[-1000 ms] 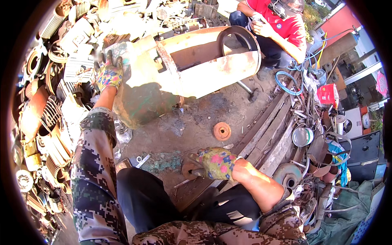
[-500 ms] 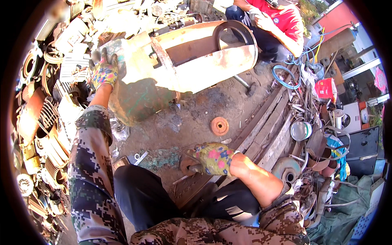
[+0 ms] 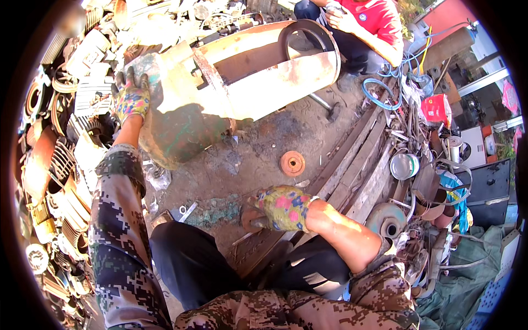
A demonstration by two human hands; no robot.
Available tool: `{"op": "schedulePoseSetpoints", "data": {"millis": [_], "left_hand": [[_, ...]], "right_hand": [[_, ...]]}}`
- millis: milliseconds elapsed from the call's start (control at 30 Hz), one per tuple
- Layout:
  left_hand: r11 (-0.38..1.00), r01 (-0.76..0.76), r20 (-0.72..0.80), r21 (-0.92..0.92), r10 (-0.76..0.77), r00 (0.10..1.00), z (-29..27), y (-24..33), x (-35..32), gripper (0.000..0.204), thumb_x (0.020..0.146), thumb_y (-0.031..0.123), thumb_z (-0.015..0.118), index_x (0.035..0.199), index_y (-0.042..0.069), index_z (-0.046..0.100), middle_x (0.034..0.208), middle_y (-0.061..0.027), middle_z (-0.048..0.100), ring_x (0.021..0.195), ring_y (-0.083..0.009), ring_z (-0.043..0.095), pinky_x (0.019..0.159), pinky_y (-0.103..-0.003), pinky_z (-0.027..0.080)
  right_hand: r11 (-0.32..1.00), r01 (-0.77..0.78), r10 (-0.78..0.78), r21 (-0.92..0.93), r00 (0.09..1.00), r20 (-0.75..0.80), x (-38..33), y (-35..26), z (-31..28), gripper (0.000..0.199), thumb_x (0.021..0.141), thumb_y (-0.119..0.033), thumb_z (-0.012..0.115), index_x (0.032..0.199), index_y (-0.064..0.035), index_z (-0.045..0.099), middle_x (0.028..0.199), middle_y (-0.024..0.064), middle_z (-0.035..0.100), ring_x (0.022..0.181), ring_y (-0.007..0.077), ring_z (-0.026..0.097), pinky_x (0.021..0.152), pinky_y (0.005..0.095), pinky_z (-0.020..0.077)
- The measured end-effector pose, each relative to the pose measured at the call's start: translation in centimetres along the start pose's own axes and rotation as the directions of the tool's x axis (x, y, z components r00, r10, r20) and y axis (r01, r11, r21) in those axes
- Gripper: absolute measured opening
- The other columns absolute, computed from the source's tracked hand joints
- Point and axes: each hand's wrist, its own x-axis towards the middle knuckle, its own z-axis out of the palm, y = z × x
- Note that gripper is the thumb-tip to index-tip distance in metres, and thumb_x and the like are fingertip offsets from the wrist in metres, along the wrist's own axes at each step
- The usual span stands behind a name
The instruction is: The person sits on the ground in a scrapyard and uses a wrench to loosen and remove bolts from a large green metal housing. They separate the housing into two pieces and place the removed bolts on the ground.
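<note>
My left hand (image 3: pixel 132 98), in a flower-patterned work glove with dark fingertips, rests with fingers spread on the near-left end of a big metal cylinder (image 3: pixel 184 118). The cylinder lies on its side, worn green at this end, with a long cut-away opening toward the far right. Between my knees, my right hand (image 3: pixel 283 208), gloved alike, is closed on the edge of a rusty round disc (image 3: pixel 248 215); its fingertips are partly hidden. A similar orange-rusty disc with a centre hole (image 3: pixel 292 164) lies on the dirt just beyond this hand.
Scrap metal parts (image 3: pixel 63 165) are heaped along the left. A wrench (image 3: pixel 188 212) lies near my left knee, and a hammer (image 3: pixel 329 109) beside the cylinder. Long metal bars (image 3: pixel 352 170) run along the right, near a tin can (image 3: pixel 404 166). A person in red (image 3: pixel 379 25) sits beyond the cylinder.
The whole view has shifted slightly, so the scene sits a little further up and left. Both hands keep their places on the cylinder and the disc.
</note>
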Motion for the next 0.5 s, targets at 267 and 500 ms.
{"op": "schedulePoseSetpoints", "data": {"millis": [267,500], "left_hand": [[0.998,-0.063,-0.078,0.021,0.065,0.995,-0.4,-1.2,1.5,0.067,0.101,0.059,0.045,0.159,0.025,0.04,0.168,-0.01,0.029,0.152,-0.0407,0.03,0.123,-0.051,0.029],[0.996,-0.092,-0.107,0.008,0.092,0.99,0.9,-2.1,1.9,0.067,0.102,0.059,0.045,0.159,0.025,0.04,0.167,-0.011,0.03,0.152,-0.0424,0.029,0.124,-0.049,0.028]], "right_hand": [[0.92,0.052,0.0,0.389,0.991,-0.132,0.4,3.9,5.8,0.045,0.1,-0.037,0.057,0.13,-0.0041,0.059,0.124,0.0153,0.065,0.112,0.0309,0.065,0.095,0.0404,0.0506],[0.85,-0.041,0.05,0.525,0.999,-0.004,0.5,-0.3,0.2,0.032,0.101,-0.034,0.056,0.117,-0.0062,0.058,0.116,0.0097,0.062,0.109,0.0234,0.06,0.095,0.0362,0.0481]]}}
